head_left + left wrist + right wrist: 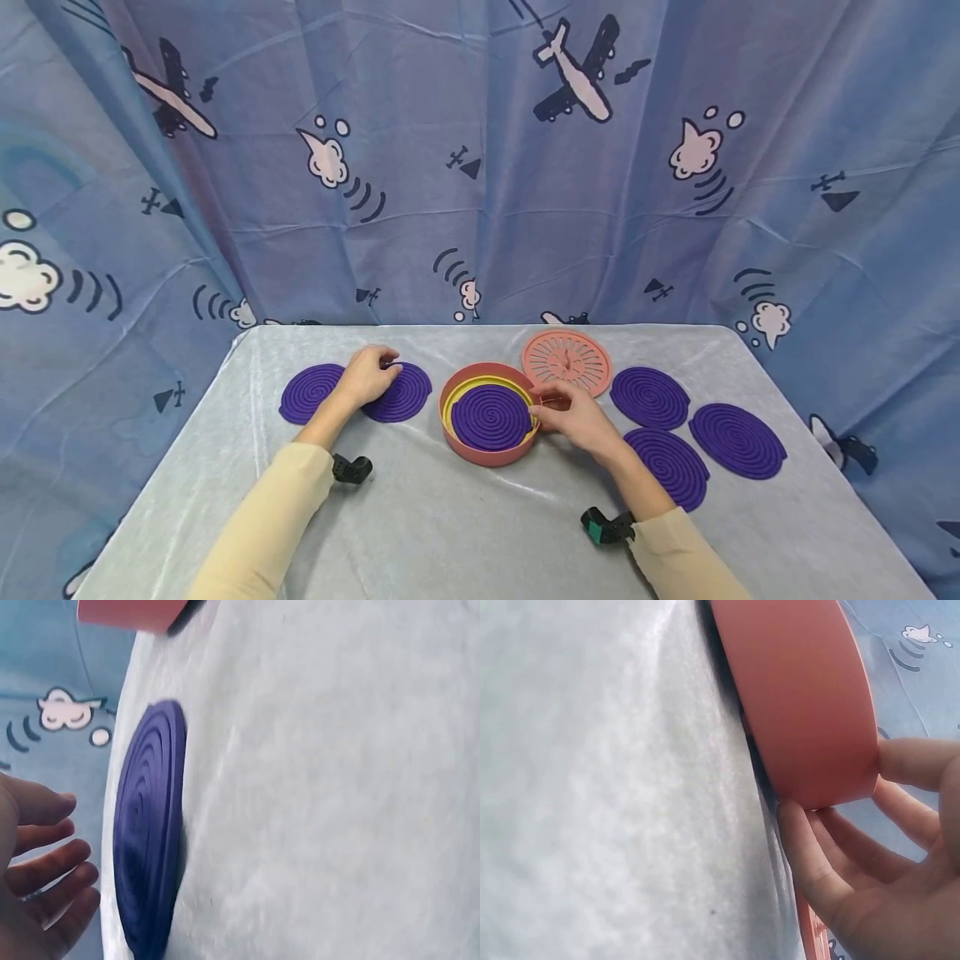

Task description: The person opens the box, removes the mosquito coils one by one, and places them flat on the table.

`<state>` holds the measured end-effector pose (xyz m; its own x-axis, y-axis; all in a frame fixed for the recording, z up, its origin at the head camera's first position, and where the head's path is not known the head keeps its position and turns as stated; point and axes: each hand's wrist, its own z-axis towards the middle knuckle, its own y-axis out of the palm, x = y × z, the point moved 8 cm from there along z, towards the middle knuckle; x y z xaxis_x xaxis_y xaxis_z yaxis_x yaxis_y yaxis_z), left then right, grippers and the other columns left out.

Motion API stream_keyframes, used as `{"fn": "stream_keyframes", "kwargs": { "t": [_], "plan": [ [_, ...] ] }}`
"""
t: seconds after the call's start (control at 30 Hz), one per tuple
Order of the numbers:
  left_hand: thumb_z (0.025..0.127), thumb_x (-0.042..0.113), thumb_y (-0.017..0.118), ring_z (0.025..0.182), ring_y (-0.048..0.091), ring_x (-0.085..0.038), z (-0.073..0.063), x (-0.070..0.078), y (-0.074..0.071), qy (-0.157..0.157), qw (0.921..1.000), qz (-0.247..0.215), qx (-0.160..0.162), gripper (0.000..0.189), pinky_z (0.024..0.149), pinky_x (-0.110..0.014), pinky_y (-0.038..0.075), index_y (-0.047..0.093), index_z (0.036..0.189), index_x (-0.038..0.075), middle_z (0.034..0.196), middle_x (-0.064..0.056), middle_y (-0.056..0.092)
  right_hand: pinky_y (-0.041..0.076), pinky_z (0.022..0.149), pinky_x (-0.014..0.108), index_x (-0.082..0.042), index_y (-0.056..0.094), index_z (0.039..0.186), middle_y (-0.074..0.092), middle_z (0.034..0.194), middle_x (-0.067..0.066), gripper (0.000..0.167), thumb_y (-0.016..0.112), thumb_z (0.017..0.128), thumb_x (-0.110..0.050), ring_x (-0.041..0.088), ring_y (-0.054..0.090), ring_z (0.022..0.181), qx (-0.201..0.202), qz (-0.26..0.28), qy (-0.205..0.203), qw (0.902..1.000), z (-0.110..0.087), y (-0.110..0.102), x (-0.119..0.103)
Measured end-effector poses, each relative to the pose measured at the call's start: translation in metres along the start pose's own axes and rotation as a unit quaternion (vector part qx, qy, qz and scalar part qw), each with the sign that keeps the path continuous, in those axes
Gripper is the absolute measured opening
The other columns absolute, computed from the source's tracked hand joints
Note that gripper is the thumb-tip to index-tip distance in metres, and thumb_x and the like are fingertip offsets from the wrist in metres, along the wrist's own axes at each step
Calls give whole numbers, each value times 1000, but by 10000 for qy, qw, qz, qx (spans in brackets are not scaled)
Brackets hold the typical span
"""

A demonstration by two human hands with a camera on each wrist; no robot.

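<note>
A round coral-red box [489,457] stands mid-table, a yellow ring [463,389] inside it and a purple spiral coaster [491,417] lying within. My right hand [577,418] holds the box by its right side. In the right wrist view, the thumb is at the upper rim of the box [802,697] and the other fingertips are along its lower edge. My left hand [367,379] hovers over a purple spiral coaster [405,396] left of the box. The left wrist view shows its fingers loosely spread, apart from that coaster [146,832], with nothing between them.
A slotted coral lid [567,354] lies behind my right hand. Several purple spiral coasters lie to the right, one [738,440] outermost and another [649,397] near the lid. At far left is one more coaster [309,392]. A patterned blue curtain [480,167] hangs behind the table.
</note>
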<state>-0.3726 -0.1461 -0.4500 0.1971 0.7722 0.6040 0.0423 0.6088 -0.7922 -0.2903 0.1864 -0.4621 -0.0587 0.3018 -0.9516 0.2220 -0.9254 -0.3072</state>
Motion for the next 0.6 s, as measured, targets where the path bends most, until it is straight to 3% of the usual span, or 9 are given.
{"fn": "stream_keyframes", "kwargs": {
  "t": [0.3,0.6],
  "plan": [
    [99,16,63,115,62,-37,-5,29,10,491,9987,-152,42,33,101,-51,49,67,125,-4,121,-20,66,61,82,35,3,62,128,67,116,18,41,74,94,-16,20,66,99,-16,-73,81,9999,-1,-1,4],
    [99,14,64,111,63,-32,-13,70,14,1122,9933,-243,153,29,96,-47,53,69,122,-2,118,-17,67,61,83,41,8,60,129,64,120,27,40,72,95,-10,30,65,104,-49,-57,-40,10000,-3,1,-6]
  ]
}}
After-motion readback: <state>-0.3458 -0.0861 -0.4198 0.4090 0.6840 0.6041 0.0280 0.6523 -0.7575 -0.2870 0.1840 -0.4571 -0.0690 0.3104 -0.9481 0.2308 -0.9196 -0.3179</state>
